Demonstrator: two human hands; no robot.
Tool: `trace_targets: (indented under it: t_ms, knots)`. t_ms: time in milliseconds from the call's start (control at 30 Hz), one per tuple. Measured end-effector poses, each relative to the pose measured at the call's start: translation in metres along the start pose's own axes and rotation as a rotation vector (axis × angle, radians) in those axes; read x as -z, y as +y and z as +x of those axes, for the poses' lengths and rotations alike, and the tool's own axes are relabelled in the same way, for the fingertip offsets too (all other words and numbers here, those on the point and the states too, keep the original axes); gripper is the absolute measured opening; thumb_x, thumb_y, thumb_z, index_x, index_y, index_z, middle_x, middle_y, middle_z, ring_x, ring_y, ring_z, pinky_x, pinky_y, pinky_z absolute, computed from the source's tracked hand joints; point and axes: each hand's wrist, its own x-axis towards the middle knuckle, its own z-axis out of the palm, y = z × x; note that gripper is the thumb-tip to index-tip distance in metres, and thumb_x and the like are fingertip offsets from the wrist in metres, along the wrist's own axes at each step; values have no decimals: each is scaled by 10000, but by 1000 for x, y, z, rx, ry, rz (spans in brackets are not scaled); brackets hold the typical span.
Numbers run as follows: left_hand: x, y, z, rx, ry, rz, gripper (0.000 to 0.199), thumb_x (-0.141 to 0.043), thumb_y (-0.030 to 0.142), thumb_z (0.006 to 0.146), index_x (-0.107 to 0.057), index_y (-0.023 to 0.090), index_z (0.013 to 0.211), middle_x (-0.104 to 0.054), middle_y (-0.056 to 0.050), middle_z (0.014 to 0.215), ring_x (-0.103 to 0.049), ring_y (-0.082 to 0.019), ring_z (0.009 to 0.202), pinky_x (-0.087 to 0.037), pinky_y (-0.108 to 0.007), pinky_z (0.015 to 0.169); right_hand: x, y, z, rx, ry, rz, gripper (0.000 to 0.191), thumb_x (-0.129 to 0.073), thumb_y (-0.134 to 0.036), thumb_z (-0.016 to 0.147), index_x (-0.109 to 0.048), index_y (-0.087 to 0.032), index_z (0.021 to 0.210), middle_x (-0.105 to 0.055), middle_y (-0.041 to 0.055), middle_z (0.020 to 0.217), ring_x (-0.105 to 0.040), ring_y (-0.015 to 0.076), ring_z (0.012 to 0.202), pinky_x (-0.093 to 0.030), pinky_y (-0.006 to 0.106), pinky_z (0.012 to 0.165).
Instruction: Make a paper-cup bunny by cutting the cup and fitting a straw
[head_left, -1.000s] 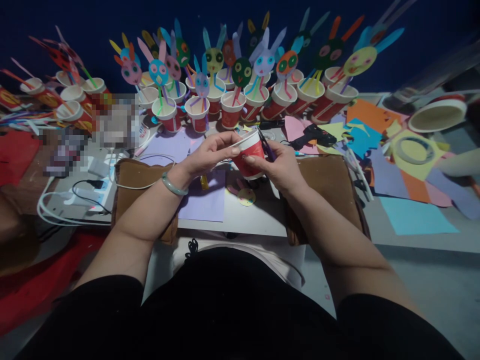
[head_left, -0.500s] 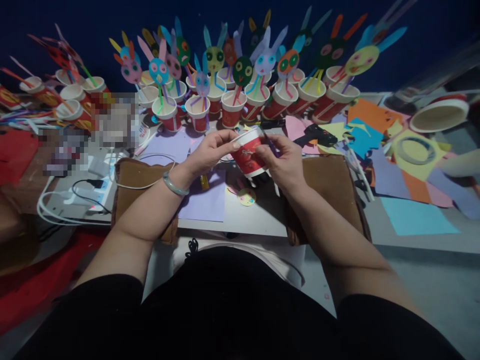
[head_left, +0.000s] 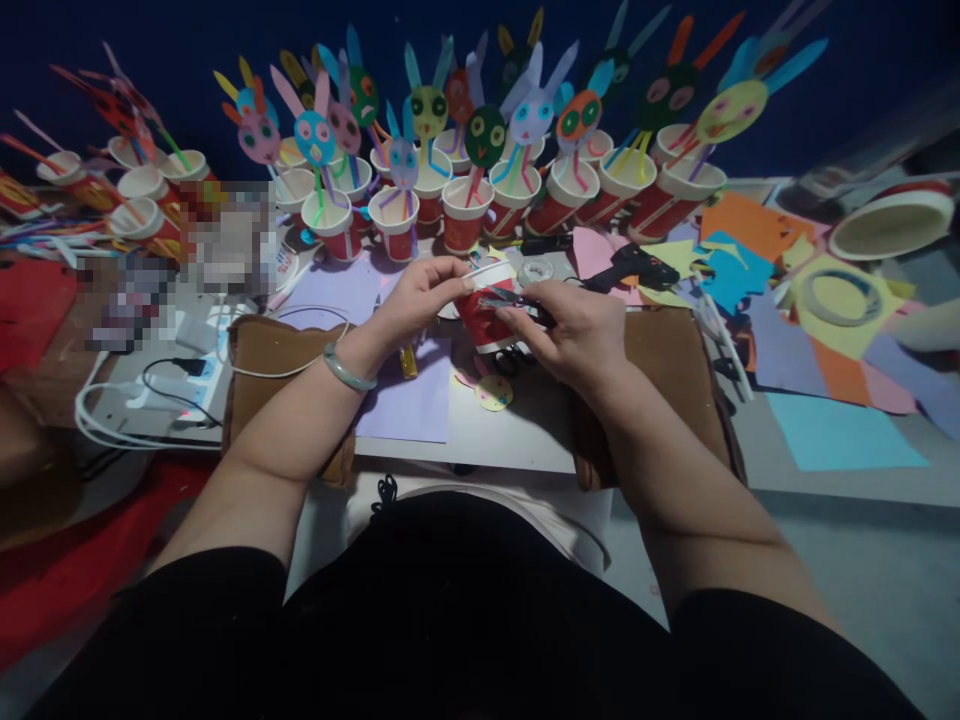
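Along the back, cups (head_left: 343, 244) are carrying rabbit faces (head_left: 315, 138) on straws, seemingly finished. Our left hand (head_left: 420, 300) is pinching a tilted red cup (head_left: 474, 327) over the table (head_left: 517, 440), no face showing on it; a loose rabbit face (head_left: 493, 393) is lying below. Our right hand (head_left: 585, 325) is gripping a dark-handled tool (head_left: 498, 298) at the cup's side.

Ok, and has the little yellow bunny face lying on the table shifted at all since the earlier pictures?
No, the yellow bunny face looks unmoved: it lies just to the right of the purple sheet, as before.
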Motion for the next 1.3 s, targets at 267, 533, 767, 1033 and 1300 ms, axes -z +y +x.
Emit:
trace_targets:
  t_ms: [267,533,767,1033,1300]
  knots:
    - [3,-4,1,-16,-12,62,505,-867,636,776,-681,166,771,-648,3,718,-586,-121,692,-478,-272,701,3,-2,-1,22,-49,-114,524,-509,-692,1043,-788,-249,1010,-808,80,881,-685,232,765,-308,358,625]
    - [2,-5,1,-14,-19,35,483,-871,606,793,-675,166,756,-629,5,702,-584,-124,681,-476,-280,686,7,-6,-2,26,-90,-189,541,-484,-683,1053,-756,-231,933,-780,96,853,-649,225,722,-249,367,616]
    - [3,-7,0,18,-64,35,346,-848,468,823,-681,174,751,-619,12,701,-546,-115,651,-444,-280,653,10,-7,-3,76,-133,-260,544,-477,-690,1058,-760,-232,977,-790,106,888,-671,243,757,-269,367,621]
    - [3,-4,0,-22,-63,47,291,-837,402,811,-670,169,768,-618,22,717,-547,-104,669,-445,-254,663,10,-8,-4,63,-121,-289,531,-479,-648,1069,-782,-219,989,-801,100,876,-655,218,746,-234,344,610]
    - [3,-4,1,-51,-77,70,190,-785,312,802,-666,170,762,-595,23,722,-532,-99,670,-428,-252,660,10,-8,-2,15,-167,-256,534,-465,-644,1073,-788,-224,1002,-803,96,879,-678,229,774,-277,337,637]
